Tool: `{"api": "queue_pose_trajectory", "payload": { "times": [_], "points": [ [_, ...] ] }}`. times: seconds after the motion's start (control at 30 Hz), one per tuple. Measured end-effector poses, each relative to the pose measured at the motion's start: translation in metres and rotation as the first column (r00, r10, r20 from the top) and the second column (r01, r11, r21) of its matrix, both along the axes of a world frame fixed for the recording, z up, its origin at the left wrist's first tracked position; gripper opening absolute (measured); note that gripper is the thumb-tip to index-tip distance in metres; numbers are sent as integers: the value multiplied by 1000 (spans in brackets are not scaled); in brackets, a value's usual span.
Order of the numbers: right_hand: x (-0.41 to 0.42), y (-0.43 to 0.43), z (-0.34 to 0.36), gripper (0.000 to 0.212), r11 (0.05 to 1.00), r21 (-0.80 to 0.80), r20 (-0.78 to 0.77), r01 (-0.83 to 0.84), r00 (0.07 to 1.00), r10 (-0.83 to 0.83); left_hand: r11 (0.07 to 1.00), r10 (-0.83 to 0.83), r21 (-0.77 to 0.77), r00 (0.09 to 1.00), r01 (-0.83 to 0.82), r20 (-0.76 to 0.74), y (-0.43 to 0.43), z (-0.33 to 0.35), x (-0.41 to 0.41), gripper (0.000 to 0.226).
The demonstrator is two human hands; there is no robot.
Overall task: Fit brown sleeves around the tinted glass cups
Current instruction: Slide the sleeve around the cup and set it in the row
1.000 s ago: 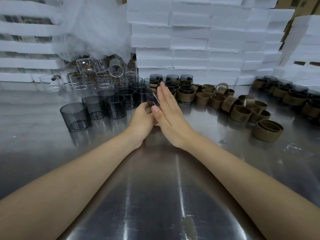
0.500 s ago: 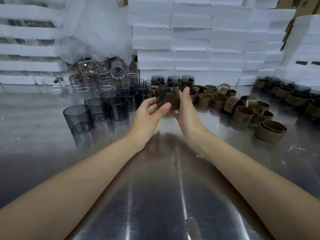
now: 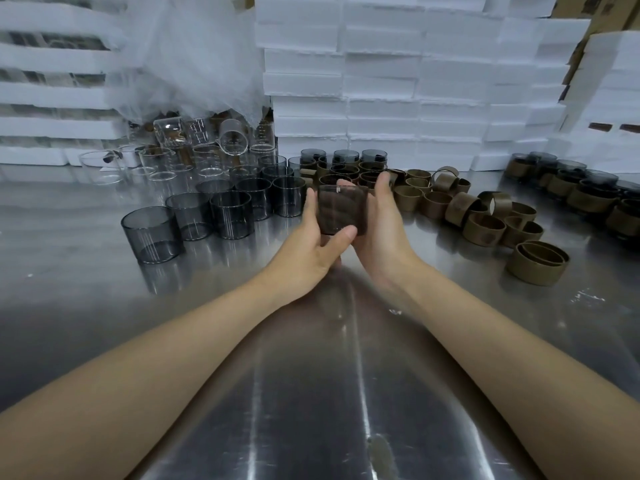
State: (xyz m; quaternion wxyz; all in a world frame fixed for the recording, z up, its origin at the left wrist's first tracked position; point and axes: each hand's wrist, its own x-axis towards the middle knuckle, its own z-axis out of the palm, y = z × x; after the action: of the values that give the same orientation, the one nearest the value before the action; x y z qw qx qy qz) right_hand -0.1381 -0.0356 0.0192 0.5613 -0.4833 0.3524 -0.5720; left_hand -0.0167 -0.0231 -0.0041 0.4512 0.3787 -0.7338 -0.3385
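A tinted glass cup (image 3: 341, 209) with a brown sleeve showing around it is held above the steel table between both hands. My left hand (image 3: 311, 244) grips its left side and bottom, thumb under the front. My right hand (image 3: 379, 230) wraps its right side, fingers curled behind it. Bare tinted cups (image 3: 207, 216) stand in rows to the left. Loose brown sleeves (image 3: 485, 216) lie scattered to the right. The far side of the held cup is hidden.
Clear glass cups (image 3: 194, 154) are piled at the back left under white foam wrap. Sleeved cups stand behind my hands (image 3: 346, 164) and at the far right (image 3: 581, 192). White foam blocks (image 3: 398, 81) are stacked along the back. The steel table (image 3: 311, 393) stretches toward me.
My hands went from pressed together flat to cupping the tinted cup and drew it slightly toward me. The cup now sits fully between both palms.
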Motion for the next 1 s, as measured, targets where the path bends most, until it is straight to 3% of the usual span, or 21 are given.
{"api": "queue_pose_trajectory", "payload": {
  "times": [0.07,0.13,0.33,0.4,0.47,0.5,0.57,0.63,0.73,0.8,0.9,1.0],
  "points": [
    [-5,-3,2,79,995,69,78,-67,995,61,994,-94,50,996,94,-11,3,0,-3,92],
    [-7,-7,0,87,986,94,80,-137,988,130,991,-100,85,994,103,-44,1,-1,-4,95],
    [1,-13,-11,65,996,30,-226,-83,970,88,984,63,174,974,-25,-218,-9,-7,1,103],
    [1,-14,-14,56,998,-19,-399,-66,915,53,976,123,214,931,-50,-345,-14,-5,2,94],
    [-1,-14,-19,32,988,-85,-480,-133,874,76,960,207,260,892,-105,-401,-18,-3,3,64],
    [-2,-12,-20,38,974,-141,-508,-179,857,84,949,245,290,874,-126,-421,-20,-2,5,48],
    [-3,-8,-25,86,933,-289,-553,-216,833,21,930,285,337,870,-149,-401,-20,-1,5,29],
    [-8,-10,-28,97,899,-394,-580,-192,811,-81,933,270,321,909,-165,-317,-18,-2,2,23],
    [-14,-13,-23,76,861,-502,-521,-80,822,-228,939,229,311,941,-146,-250,-14,-2,-1,29],
    [-15,-14,-21,69,853,-519,-506,-55,824,-255,941,191,332,920,-72,-342,-12,2,1,42],
    [-13,-12,-19,66,866,-483,-561,-129,805,-193,921,177,385,820,56,-544,-9,9,9,61],
    [-11,-11,-19,65,872,-446,-608,-202,784,-129,895,157,415,758,162,-634,-9,12,12,54]
  ]
}}
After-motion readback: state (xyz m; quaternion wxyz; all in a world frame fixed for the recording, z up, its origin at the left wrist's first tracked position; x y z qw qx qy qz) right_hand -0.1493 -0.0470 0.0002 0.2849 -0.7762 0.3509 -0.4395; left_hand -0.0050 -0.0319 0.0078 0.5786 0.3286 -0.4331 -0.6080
